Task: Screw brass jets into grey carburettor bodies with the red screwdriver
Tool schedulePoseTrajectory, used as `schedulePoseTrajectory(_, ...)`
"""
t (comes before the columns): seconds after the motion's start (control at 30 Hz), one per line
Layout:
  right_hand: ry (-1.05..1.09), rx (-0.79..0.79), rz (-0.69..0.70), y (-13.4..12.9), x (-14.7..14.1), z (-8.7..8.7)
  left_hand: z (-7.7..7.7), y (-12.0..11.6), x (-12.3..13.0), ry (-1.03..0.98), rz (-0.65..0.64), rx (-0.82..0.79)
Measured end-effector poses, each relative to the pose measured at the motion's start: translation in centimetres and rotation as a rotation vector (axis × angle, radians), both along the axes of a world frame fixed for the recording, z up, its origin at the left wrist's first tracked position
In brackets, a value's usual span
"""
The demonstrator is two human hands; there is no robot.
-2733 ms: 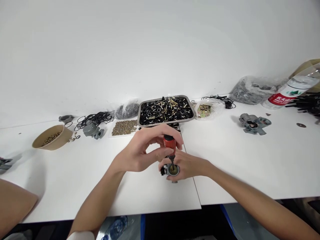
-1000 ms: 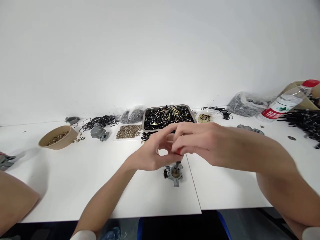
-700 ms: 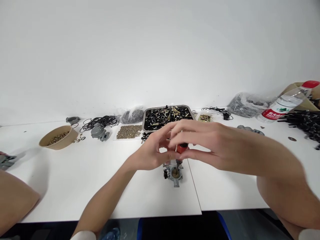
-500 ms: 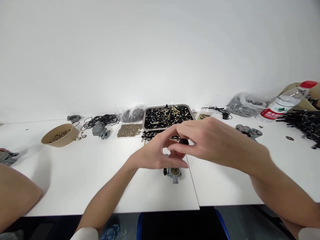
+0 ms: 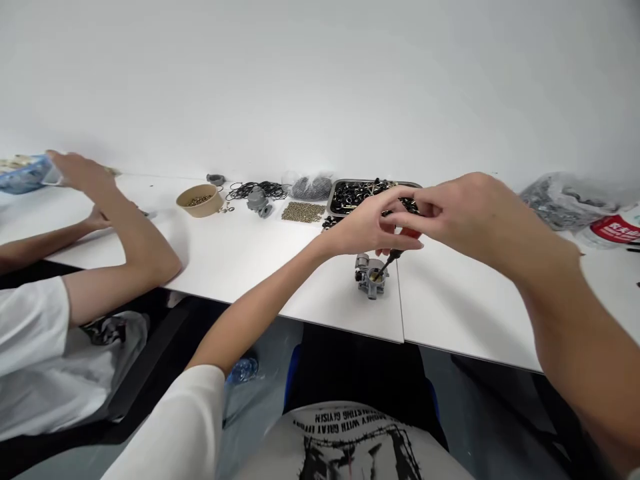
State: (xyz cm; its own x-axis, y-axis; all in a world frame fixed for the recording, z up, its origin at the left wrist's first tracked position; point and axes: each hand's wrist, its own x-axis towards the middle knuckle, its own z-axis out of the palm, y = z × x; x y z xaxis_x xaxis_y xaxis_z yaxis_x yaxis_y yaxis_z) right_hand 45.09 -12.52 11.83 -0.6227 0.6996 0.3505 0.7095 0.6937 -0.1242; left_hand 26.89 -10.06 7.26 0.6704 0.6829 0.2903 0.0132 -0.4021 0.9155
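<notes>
A small grey carburetor (image 5: pixel 373 288) rests on the white table in front of me. A screwdriver (image 5: pixel 394 256) with a dark shaft and a partly visible red handle slants down into its round opening, where brass colour shows. My right hand (image 5: pixel 450 207) pinches the handle's top from above. Lower down, my left hand (image 5: pixel 367 223) curls its fingers and thumb around the screwdriver. Fingers cover most of the handle, and exact contact of the left fingertips is hard to see.
Behind my hands lies a metal tray (image 5: pixel 336 193) of black and brass parts. Left of it are brass pieces (image 5: pixel 303 212), another carburetor (image 5: pixel 259 200), black rings (image 5: pixel 253 189) and a paper bowl (image 5: pixel 213 205). A co-worker's arm (image 5: pixel 135 233) leans on the table. A bottle (image 5: pixel 613 229) lies right.
My view has swung left and back, showing more of the co-worker and my shirt. Both hands remain at the screwdriver, whose shaft now shows reaching into the carburetor.
</notes>
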Motion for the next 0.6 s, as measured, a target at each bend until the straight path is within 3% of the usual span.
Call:
schedulePoseTrajectory(0.1, -0.096, 0.096, -0.207, -1.0, -1.0, 0.4, -0.5, -0.1, 0.5, -0.044, 0.034, -0.039)
schedulePoseTrajectory(0.27, 0.053, -0.203, 0.157, -0.9, 0.3, 1.5, -0.2, 0.4, -0.7, -0.111, -0.049, -0.091)
schedulePoseTrajectory(0.33, 0.055, -0.208, 0.154, -0.5, 0.8, 1.4, 0.3, 0.4, -1.1, -0.046, -0.097, -0.107)
schedulePoseTrajectory(0.4, 0.066, -0.199, 0.066, -0.1, 0.6, 1.1, 0.7, 0.2, -1.1, 0.021, -0.101, -0.078)
schedulePoseTrajectory(0.5, 0.025, -0.104, -0.06, 0.2, -0.4, 0.9, 0.8, -0.1, -0.2, 0.068, 0.008, -0.032)
schedulePoseTrajectory(0.6, 0.092, -0.028, -0.068, 0.5, -0.3, 0.8, 0.3, -0.1, 0.7, 0.053, 0.143, -0.06)
